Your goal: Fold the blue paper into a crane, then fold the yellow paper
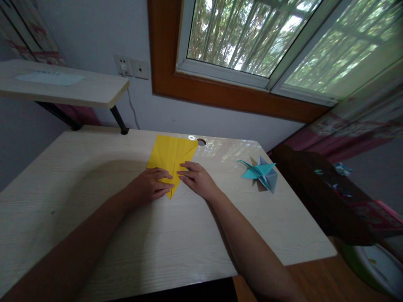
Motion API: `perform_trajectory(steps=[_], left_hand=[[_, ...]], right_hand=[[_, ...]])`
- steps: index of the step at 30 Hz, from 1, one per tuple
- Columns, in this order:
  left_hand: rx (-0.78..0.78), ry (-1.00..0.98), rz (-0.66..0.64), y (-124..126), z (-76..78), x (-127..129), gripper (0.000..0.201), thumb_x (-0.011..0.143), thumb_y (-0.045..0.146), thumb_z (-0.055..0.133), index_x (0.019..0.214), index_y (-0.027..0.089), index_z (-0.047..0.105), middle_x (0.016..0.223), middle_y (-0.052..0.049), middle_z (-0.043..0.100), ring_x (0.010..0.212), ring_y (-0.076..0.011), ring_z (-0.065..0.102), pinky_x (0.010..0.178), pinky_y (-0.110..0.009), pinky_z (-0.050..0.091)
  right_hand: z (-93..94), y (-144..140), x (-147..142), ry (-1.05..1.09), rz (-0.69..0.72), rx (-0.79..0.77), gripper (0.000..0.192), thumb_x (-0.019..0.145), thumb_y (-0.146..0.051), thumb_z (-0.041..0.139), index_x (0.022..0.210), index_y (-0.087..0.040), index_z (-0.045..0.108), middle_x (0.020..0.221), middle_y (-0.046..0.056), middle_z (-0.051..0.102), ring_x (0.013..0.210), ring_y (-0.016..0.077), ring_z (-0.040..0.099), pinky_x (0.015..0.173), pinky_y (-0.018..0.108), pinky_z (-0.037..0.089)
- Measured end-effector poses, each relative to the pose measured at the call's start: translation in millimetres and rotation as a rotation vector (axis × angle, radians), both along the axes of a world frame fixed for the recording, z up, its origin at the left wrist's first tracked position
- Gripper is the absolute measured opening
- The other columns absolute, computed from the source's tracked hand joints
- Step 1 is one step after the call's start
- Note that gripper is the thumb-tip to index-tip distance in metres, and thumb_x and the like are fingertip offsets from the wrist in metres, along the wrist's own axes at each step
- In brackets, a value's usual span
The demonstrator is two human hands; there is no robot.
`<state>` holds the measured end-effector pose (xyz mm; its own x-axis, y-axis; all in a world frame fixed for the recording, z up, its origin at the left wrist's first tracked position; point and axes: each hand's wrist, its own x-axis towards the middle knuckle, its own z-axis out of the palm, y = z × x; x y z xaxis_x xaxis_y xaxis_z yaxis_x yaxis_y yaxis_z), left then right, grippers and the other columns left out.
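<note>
Two bare forearms [252,239] are being extended across a pale desk [189,243], on whose far half creased yellow paper [171,151], narrow tip at six o'clock, is being touched by both hands. At its eight o'clock, the left hand [153,183] is being held palm down, loosely open, fingers spread on the sheet; at four, the right hand [197,178] is being held likewise, fingertips at the edge, with no grip being shown by either. A folded teal paper piece [260,171] is being displayed at three o'clock, and a window [233,35] is being framed in brown wood [226,97] at one.
</note>
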<state>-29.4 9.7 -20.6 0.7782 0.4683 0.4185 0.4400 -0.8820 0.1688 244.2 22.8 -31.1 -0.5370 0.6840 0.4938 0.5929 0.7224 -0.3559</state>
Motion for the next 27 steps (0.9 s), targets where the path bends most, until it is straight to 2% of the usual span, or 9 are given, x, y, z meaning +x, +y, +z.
perform_trajectory(steps=[4,15,21,27], left_hand=[[-0.002,0.000,-0.018,-3,2.3,1,0.025,0.099,0.027,0.060,0.119,0.029,0.076,0.130,-0.007,0.070,0.122,-0.0244,0.062,0.105,-0.045,0.051],[-0.099,0.009,-0.064,-13,8.8,1,0.028,0.100,0.026,0.058,0.123,0.031,0.074,0.136,-0.004,0.069,0.132,-0.0243,0.058,0.114,-0.049,0.045],[-0.124,0.035,-0.081,-14,8.7,2,0.030,0.100,0.028,0.059,0.126,0.031,0.072,0.142,-0.006,0.065,0.137,-0.0255,0.055,0.116,-0.052,0.042],[-0.105,0.109,-0.098,-21,7.0,-1,0.037,0.101,0.032,0.057,0.137,0.031,0.064,0.152,-0.008,0.055,0.142,-0.0263,0.050,0.120,-0.052,0.036]], right_hand=[[2.5,-1,-1,-0.020,-0.059,-0.008,0.027,0.097,-0.032,0.065,0.118,-0.021,0.077,0.135,0.014,0.068,0.132,0.0272,0.059,0.114,0.047,0.048],[1.7,-1,-3,-0.053,-0.089,-0.024,0.029,0.097,-0.034,0.064,0.121,-0.024,0.075,0.137,0.013,0.067,0.131,0.0266,0.060,0.112,0.048,0.049],[4.6,-6,-4,-0.089,-0.087,-0.016,0.034,0.098,-0.038,0.063,0.124,-0.019,0.074,0.138,0.016,0.065,0.130,0.0276,0.060,0.112,0.046,0.048],[7.5,-13,-4,-0.158,-0.112,-0.029,0.042,0.098,-0.043,0.062,0.134,-0.023,0.066,0.145,0.016,0.059,0.136,0.0295,0.054,0.113,0.052,0.045]])
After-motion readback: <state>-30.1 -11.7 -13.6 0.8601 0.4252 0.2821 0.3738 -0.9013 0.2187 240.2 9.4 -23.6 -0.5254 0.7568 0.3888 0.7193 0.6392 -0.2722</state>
